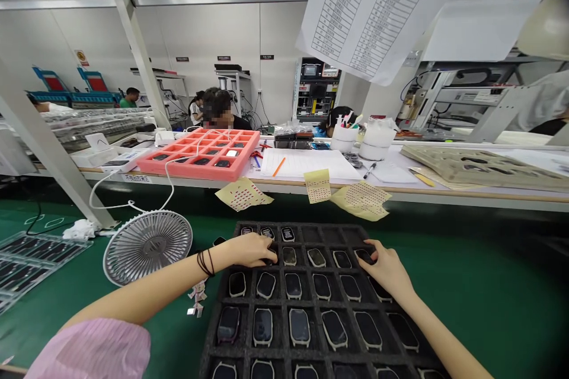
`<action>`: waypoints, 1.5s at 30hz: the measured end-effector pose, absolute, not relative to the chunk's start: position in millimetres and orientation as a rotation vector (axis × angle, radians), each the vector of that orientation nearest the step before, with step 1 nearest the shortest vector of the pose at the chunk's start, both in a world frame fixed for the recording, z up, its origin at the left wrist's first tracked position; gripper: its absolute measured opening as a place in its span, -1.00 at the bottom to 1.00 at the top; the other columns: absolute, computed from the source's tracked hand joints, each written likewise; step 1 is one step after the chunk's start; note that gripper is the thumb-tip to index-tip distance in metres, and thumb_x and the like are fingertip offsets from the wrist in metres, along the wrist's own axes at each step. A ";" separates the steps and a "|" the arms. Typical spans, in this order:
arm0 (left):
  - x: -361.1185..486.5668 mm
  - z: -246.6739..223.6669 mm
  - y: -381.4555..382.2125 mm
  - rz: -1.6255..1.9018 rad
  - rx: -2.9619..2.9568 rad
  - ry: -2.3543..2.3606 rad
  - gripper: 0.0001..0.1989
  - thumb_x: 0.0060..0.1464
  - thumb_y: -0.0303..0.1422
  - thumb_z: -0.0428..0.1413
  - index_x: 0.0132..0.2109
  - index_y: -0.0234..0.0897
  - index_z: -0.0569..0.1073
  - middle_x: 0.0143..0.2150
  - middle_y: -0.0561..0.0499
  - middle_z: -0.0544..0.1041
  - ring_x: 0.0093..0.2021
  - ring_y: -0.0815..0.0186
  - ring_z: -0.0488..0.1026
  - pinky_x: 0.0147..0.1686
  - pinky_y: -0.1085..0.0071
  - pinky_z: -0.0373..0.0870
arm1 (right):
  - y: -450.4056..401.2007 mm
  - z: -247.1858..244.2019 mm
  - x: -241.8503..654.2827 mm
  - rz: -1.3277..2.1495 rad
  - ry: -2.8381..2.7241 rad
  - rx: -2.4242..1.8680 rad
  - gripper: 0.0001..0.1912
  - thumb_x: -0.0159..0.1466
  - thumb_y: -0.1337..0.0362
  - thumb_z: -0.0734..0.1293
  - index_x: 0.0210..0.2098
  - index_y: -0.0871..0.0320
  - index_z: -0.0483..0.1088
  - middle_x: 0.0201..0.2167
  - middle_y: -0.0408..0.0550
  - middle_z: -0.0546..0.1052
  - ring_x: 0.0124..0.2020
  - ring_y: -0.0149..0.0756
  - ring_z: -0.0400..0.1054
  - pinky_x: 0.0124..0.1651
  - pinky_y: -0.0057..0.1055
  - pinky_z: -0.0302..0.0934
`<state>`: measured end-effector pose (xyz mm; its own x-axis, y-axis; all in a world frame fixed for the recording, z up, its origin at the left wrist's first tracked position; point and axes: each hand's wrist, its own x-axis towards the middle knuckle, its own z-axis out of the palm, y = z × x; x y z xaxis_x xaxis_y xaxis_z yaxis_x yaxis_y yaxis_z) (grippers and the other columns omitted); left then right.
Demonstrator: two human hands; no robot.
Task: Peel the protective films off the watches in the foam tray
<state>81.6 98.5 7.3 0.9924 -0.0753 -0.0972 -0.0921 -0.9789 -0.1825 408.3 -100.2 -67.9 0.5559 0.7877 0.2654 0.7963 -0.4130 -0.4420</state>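
1. Left hand [251,250]: enters from the left of the view, below a pleated pink sleeve [89,349], with the fingers curved down over the tray's upper left pockets. The fingertips hide whatever lies beneath them, so a hold cannot be confirmed.
2. Right hand [386,269]: enters from the lower right, its fingers slightly spread and angled up and left. The fingertips [370,246] rest on a dark watch-shaped device [364,256], but whether they grip it cannot be told.
3. Black foam tray [326,233]: lies on the green-matted tabletop [489,308] directly in front of the person, its pockets holding rows of similar devices. The hands work over its far rows.
4. Device orientation: most long axes run roughly toward the person. The one under the right hand slants across its pocket, with the right hand clearly nearer. A second device [289,256] lies between the hands, just beside the left hand.
5. Surroundings: a white desk fan [147,247] stands left of the tray. A salmon-pink compartment tray [198,154] sits on the far tabletop.
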 end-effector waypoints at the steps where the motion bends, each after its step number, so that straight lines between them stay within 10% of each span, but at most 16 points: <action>1: 81.6 7.3 98.2 0.134 -2.949 0.122 -0.75 0.12 -0.31 0.14 -0.03 -0.08 0.43 -0.26 -0.06 0.43 -0.29 0.19 0.45 -0.41 0.41 0.34 | -100.3 -67.8 408.0 -0.024 -1.272 -2.263 -0.50 0.10 0.00 0.23 -0.06 0.16 0.29 -0.53 -0.08 0.36 -0.26 -0.04 0.27 -0.38 -0.34 0.19; 45: 86.6 8.9 94.7 0.182 -2.959 -0.016 -0.72 0.08 -0.39 0.14 -0.02 -0.12 0.43 -0.16 -0.10 0.45 -0.34 0.20 0.51 -0.36 0.42 0.38 | -100.1 -62.4 401.7 -0.124 -1.312 -2.246 -0.49 0.13 0.22 0.27 0.07 0.15 0.24 -0.50 -0.13 0.36 -0.31 -0.14 0.27 -0.40 -0.40 0.09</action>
